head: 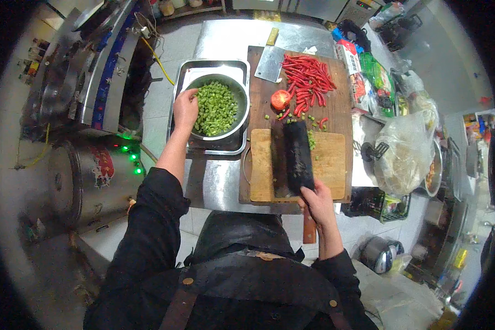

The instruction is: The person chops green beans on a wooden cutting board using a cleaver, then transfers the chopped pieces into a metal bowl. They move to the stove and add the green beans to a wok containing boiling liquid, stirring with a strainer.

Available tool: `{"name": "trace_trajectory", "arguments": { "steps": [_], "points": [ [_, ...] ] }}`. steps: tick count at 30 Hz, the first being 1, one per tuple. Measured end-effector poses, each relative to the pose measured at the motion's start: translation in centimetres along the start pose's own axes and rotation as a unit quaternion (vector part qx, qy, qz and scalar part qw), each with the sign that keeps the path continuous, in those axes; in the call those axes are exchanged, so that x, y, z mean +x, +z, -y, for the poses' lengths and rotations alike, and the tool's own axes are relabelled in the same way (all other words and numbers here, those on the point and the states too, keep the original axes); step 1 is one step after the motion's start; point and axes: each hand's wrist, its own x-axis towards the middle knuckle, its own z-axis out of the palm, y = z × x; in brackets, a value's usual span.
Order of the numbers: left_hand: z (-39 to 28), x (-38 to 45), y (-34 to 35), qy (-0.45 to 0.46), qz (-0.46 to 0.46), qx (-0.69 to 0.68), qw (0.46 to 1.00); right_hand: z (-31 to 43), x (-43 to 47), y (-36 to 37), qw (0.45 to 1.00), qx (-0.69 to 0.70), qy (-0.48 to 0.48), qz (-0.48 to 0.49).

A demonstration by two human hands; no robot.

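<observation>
My right hand grips a dark-bladed cleaver near the join of blade and wooden handle; its broad blade lies over the light wooden cutting board. My left hand is at the left rim of a metal bowl full of chopped green vegetable pieces, fingertips at the pieces; whether it grips the rim I cannot tell. The bowl stands in a steel tray. Red chillies, a halved tomato and scattered green bits lie on the larger dark wooden board behind.
A second cleaver rests at the dark board's far left, its yellow handle over the steel table. Plastic bags, a box and green packages stand along the right. A large metal drum stands at the left.
</observation>
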Motion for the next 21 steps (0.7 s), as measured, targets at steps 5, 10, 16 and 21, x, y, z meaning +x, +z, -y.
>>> {"name": "trace_trajectory", "arguments": {
  "steps": [5, 10, 16, 21],
  "points": [
    [1.0, -0.1, 0.5, 0.015, 0.047, 0.124, 0.991, -2.7, -1.7, -5.8, 0.999, 0.021, 0.022, -0.036],
    [1.1, 0.6, 2.5, -0.022, 0.067, 0.181, 0.981, -3.3, -2.8, -7.7, 0.997, 0.039, 0.031, -0.06],
    [0.6, -0.4, 2.8, -0.003, 0.016, 0.116, 0.993, -3.1, -3.7, -8.1, 0.997, 0.046, 0.032, -0.06],
    [-0.7, -2.5, 3.5, 0.021, 0.032, 0.107, 0.994, -3.0, -3.8, -7.7, 0.995, 0.075, 0.026, -0.053]
  ]
}}
